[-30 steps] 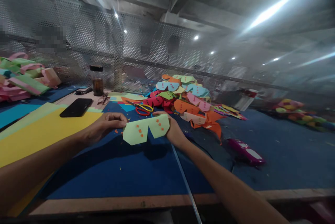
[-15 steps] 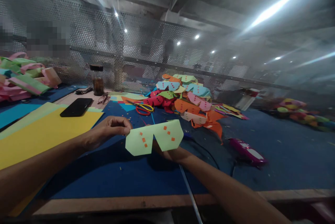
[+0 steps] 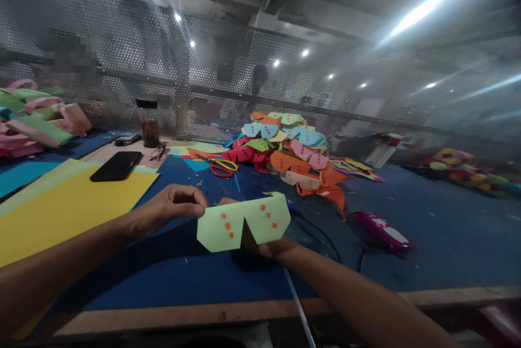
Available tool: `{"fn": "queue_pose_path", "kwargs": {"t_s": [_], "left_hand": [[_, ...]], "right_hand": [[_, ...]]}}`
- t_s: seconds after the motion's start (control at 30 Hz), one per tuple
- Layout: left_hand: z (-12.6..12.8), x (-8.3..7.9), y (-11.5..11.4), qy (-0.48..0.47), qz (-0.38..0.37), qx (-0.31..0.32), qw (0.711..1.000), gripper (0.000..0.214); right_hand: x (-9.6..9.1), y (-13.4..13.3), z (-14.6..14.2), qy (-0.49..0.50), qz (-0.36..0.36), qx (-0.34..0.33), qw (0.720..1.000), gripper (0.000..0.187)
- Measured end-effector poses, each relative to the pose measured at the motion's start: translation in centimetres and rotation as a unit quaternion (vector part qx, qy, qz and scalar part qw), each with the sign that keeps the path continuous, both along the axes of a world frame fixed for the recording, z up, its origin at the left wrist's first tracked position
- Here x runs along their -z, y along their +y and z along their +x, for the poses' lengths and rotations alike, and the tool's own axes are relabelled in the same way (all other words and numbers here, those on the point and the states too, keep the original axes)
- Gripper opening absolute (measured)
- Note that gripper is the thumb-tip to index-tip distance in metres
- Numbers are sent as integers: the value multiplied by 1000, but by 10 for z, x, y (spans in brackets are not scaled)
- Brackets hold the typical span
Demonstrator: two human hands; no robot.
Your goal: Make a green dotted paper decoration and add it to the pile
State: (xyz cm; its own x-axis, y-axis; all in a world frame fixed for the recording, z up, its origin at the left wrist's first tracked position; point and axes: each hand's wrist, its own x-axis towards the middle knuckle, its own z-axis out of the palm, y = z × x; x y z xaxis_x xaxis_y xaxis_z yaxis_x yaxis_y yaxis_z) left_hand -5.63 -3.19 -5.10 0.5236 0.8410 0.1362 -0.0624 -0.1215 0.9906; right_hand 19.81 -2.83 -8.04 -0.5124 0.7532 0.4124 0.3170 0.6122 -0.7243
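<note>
A pale green paper eye mask with small orange squares stuck on it in two slanting rows is held up over the table. My left hand pinches its upper left corner between thumb and finger. Behind the mask is my right hand; only its wrist side and a bit above the top edge show, and its fingers are hidden. The mask's upper right edge curls slightly. Beyond it lie scissors with red and yellow handles, beside a pile of similar coloured paper masks.
Yellow sheets and a black phone lie at left, near a lidded jar. A purple corded device sits at right. Folded paper pieces are heaped far left. A perforated metal screen stands behind.
The mask has shifted slightly right and down with both hands, and its upper right edge now curls. My left hand keeps its pinch on the corner.
</note>
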Motion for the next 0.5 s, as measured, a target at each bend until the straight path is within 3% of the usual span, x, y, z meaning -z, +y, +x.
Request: {"fn": "queue_pose_path", "kwargs": {"t_s": [0.2,0.33,0.5], "left_hand": [[2,3,1,7,-3,19,1000,18],[2,2,0,10,-3,35,999,18],[0,4,0,12,5,42,999,18]], "right_hand": [[-14,-5,-14,6,-41,-103,994,6],[-13,6,-20,-22,-23,-101,994,18],[-13,6,-22,-56,-6,-83,995,4]]}}
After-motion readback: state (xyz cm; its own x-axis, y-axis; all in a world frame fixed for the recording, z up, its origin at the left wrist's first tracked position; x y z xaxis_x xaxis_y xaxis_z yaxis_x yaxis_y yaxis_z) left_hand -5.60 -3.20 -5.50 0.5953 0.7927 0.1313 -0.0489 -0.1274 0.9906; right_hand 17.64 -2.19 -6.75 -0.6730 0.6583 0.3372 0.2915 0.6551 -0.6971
